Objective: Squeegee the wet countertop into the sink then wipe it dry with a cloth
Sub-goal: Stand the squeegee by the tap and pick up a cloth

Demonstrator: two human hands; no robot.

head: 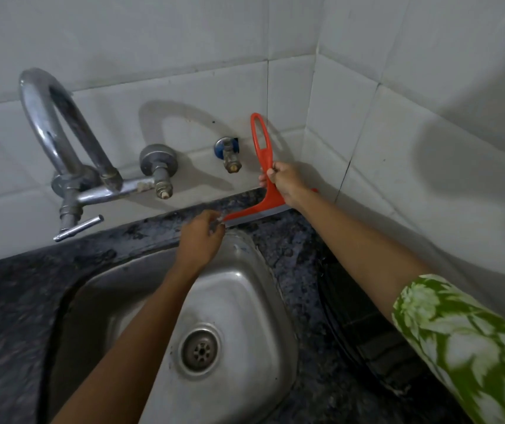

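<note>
An orange squeegee (262,154) stands with its looped handle up and its grey blade down on the dark speckled countertop (287,240), in the back strip between the tiled wall and the steel sink (245,289). My right hand (284,182) is shut around the lower part of the handle. My left hand (202,240) reaches over the sink's back rim and its fingertips pinch the left tip of the blade. No cloth is in view.
A chrome swan-neck tap (61,142) with a lever juts from the wall at the left. Two wall valves (229,154) sit just left of the squeegee handle. The tiled corner wall closes in on the right. The sink's drain (200,350) lies below my left forearm.
</note>
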